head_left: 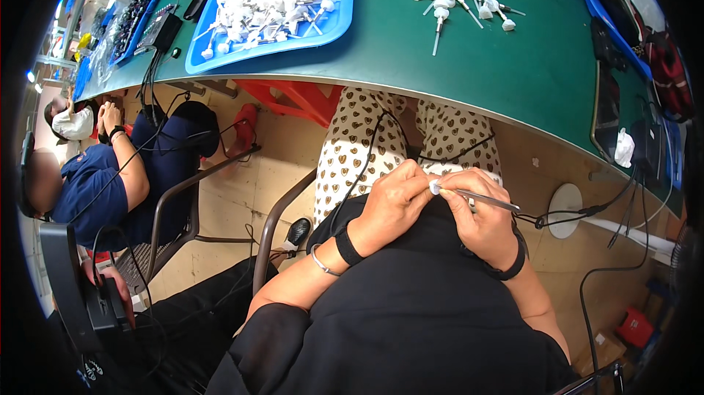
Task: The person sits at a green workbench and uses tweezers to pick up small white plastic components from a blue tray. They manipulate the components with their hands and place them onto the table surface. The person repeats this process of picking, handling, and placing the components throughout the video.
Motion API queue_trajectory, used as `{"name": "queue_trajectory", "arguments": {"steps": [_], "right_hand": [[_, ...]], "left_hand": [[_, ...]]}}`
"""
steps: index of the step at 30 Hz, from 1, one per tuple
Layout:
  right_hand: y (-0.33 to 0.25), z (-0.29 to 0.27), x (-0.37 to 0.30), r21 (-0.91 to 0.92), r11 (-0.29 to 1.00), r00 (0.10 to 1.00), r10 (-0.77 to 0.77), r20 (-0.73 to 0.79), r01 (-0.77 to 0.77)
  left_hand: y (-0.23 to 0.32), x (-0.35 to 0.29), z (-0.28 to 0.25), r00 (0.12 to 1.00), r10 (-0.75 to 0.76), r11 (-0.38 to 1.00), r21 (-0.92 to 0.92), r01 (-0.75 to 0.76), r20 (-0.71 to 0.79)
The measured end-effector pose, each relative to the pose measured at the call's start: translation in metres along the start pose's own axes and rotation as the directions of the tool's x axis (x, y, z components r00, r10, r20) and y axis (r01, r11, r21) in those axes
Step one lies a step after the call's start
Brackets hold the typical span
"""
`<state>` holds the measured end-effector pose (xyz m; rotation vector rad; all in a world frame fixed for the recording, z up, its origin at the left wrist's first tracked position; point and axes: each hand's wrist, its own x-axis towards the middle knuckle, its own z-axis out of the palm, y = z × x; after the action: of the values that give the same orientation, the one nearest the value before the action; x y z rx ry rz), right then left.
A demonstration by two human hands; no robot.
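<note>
So, the left grip [400, 200] is pinching a small white plastic piece [435, 187] between thumb and fingers, above the person's lap. Facing it, the right grip [480, 219] is closed around a slender metal tool [488, 199], whose shaft slants out to the right past the fingers; whether its tip touches the piece cannot be told. Just behind the grips, each wrist wears a black band [348, 246], and the left one also a silver bangle [323, 261]. Beyond the fingers stretch pale patterned trousers [359, 138]. Farther out, the green counter [411, 43] curves across. On it, straight ahead of the grips, similar white pieces with thin translucent stems [444, 2] lie in a loose heap; ahead and to the left, a blue tray [308, 41] is piled with many more. Well apart, left of the left grip, sits a co-worker in a navy shirt [92, 189].
</note>
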<state>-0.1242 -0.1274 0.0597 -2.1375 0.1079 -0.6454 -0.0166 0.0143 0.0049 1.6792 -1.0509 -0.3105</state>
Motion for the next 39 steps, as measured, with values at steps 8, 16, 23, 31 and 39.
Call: {"name": "queue_trajectory", "arguments": {"steps": [8,16,23,31,39], "right_hand": [[0.009,0.003,-0.021,0.427,0.837,0.914,0.402,-0.057,-0.341],[0.003,-0.004,-0.019,0.482,0.846,0.928,0.339,-0.153,-0.229],[0.004,0.000,-0.018,0.516,0.813,0.927,0.363,-0.091,-0.268],[0.016,-0.006,-0.027,0.401,0.876,0.929,0.344,-0.133,-0.267],[0.017,-0.005,-0.025,0.422,0.871,0.933,0.335,-0.135,-0.252]], "left_hand": [[-0.007,0.000,-0.001,0.999,0.029,0.987,-0.155,-0.031,-0.012],[0.003,0.016,-0.026,0.990,0.025,0.983,-0.174,-0.049,-0.138],[0.002,0.017,-0.032,0.986,0.010,0.986,-0.161,-0.037,-0.166],[0.025,0.049,-0.055,0.961,0.127,0.976,-0.141,-0.166,-0.247],[0.033,0.094,-0.125,0.798,0.420,0.905,0.264,-0.334,-0.432]]}}
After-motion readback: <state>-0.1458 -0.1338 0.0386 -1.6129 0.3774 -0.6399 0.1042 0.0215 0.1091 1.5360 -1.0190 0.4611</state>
